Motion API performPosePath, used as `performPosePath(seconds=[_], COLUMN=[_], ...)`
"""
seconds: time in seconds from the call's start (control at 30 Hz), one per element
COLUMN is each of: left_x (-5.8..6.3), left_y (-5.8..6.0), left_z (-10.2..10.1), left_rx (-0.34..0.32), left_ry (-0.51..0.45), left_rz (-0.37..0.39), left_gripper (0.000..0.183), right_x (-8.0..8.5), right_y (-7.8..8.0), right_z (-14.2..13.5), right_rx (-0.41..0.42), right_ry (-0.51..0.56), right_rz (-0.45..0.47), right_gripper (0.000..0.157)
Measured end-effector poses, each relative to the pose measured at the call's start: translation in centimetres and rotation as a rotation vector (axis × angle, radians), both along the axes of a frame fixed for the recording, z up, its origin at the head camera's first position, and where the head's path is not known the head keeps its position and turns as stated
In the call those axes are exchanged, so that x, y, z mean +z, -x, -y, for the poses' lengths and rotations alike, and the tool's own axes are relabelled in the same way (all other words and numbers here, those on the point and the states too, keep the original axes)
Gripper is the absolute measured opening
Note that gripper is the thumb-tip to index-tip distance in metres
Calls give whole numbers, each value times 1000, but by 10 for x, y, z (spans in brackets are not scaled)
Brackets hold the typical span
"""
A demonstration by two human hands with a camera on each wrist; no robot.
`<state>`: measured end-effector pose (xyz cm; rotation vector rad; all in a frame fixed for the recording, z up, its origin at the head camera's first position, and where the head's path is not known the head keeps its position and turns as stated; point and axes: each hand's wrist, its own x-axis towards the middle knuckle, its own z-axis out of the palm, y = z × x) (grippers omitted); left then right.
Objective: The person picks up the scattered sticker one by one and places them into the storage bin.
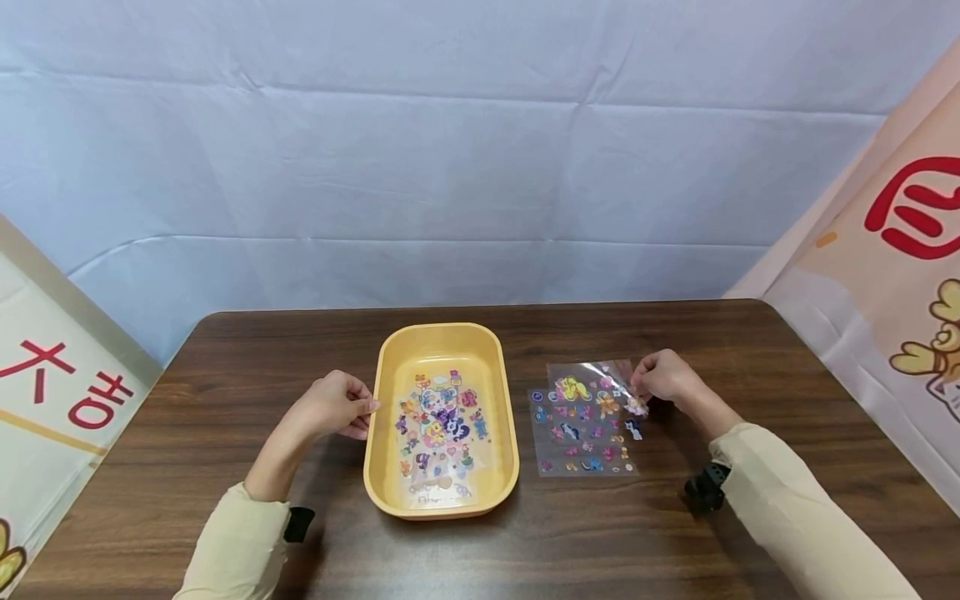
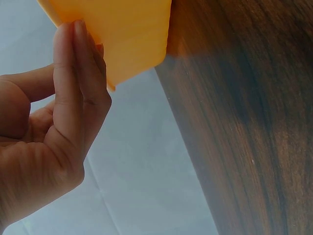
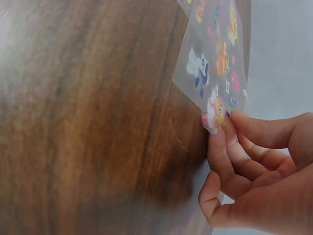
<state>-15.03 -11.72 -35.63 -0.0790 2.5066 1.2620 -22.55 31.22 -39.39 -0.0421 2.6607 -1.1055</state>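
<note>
A yellow plastic tray (image 1: 441, 332) lies on the table, with transparent sticker sheets (image 1: 442, 429) covered in colourful cartoon figures inside it. My left hand (image 1: 339, 406) grips the tray's left rim, thumb at the edge and fingers along the outer wall; the left wrist view shows these fingers (image 2: 67, 73) against the yellow side. To the right of the tray are two overlapping transparent sheets of pony stickers (image 1: 585, 433). My right hand (image 1: 663, 377) pinches the right edge of the upper sticker sheet (image 3: 215, 63) between thumb and fingers, and that edge is tilted up.
Everything stands on a dark wood-grain table (image 1: 600, 542) with rounded far corners. Behind it hangs a creased pale cloth (image 1: 450, 167). Printed banners with red characters flank the table at left (image 1: 45, 400) and right (image 1: 885, 317).
</note>
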Motion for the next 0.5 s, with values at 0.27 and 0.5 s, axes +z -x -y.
performPosePath(seconds=[0.27,0.5], left_x=[0,0], left_y=[-1,-1], left_z=[0,1], left_rx=[-8,-6], left_ry=[-2,-3], left_rz=[-6,-5], left_gripper=[15,15], right_x=[5,12], right_y=[1,1], right_z=[2,4], right_rx=[25,42], right_ry=[40,46], right_rz=[12,-5], right_gripper=[16,15])
